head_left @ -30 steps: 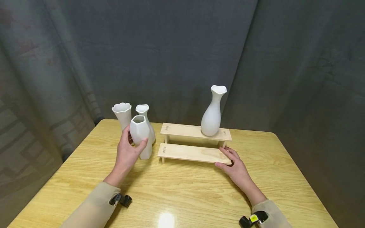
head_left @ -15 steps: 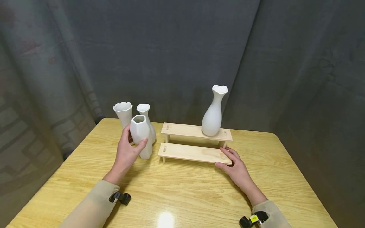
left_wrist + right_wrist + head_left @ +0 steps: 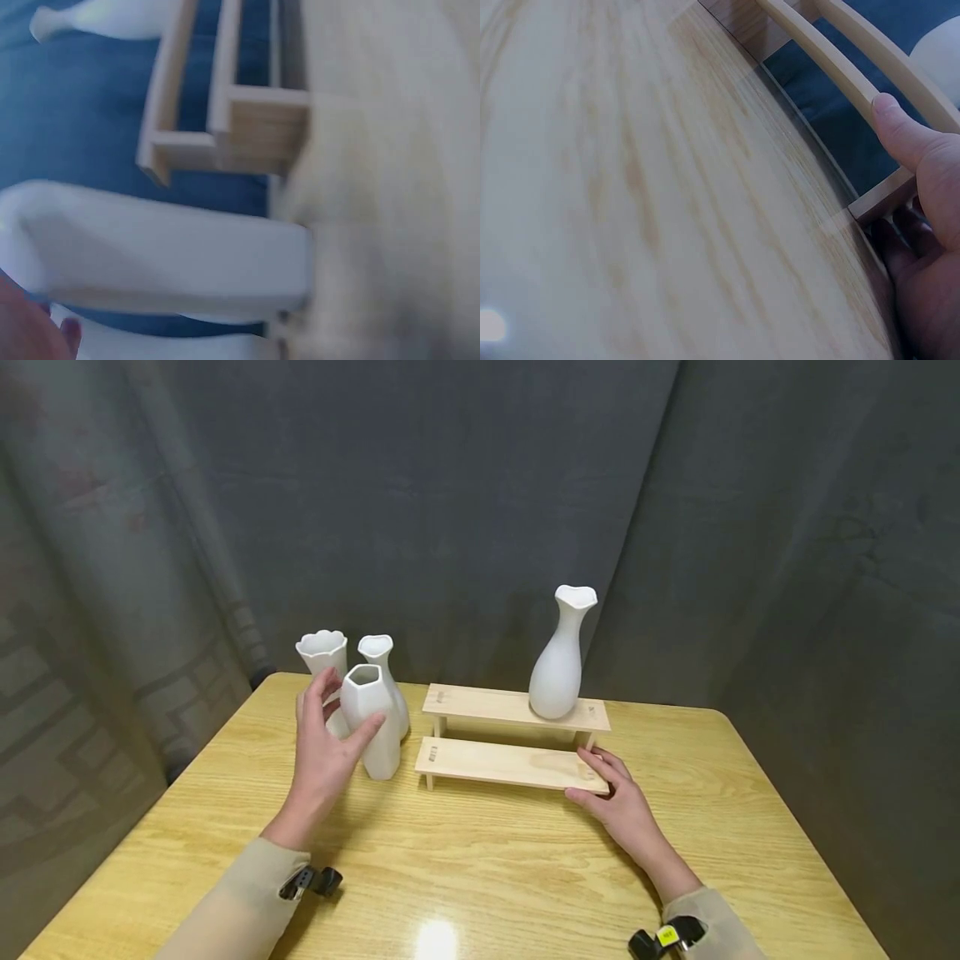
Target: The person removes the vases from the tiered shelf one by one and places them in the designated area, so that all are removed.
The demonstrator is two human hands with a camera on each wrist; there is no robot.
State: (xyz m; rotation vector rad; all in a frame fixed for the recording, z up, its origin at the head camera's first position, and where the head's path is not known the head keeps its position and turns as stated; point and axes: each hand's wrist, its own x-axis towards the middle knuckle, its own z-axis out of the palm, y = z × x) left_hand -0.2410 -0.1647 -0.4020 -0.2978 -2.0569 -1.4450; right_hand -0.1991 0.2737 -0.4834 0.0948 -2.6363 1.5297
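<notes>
A white faceted vase [image 3: 381, 735] with an angular mouth stands upright on the table at left. Around it my left hand [image 3: 324, 764] is spread, fingers lifted off its far side and the thumb close to its front; whether the thumb touches cannot be told. The vase [image 3: 172, 255] looks blurred in the left wrist view. My right hand [image 3: 626, 810] grips the right end of a two-tier wooden stand [image 3: 502, 762], thumb on the lower board's front edge and fingers around the end. On the upper board stands a white bottle-shaped vase [image 3: 557, 677] with a wavy rim.
Behind the faceted vase are a scalloped-rim white vase [image 3: 322, 652], partly hidden by my left hand, and a narrow-necked white vase [image 3: 396, 693]. The wooden table [image 3: 487, 860] reaches back to a dark grey curtain [image 3: 420, 510].
My left hand has loosened from the faceted vase, its fingers spreading and shifting left. The vase stays where it was, and my right hand keeps its hold on the stand.
</notes>
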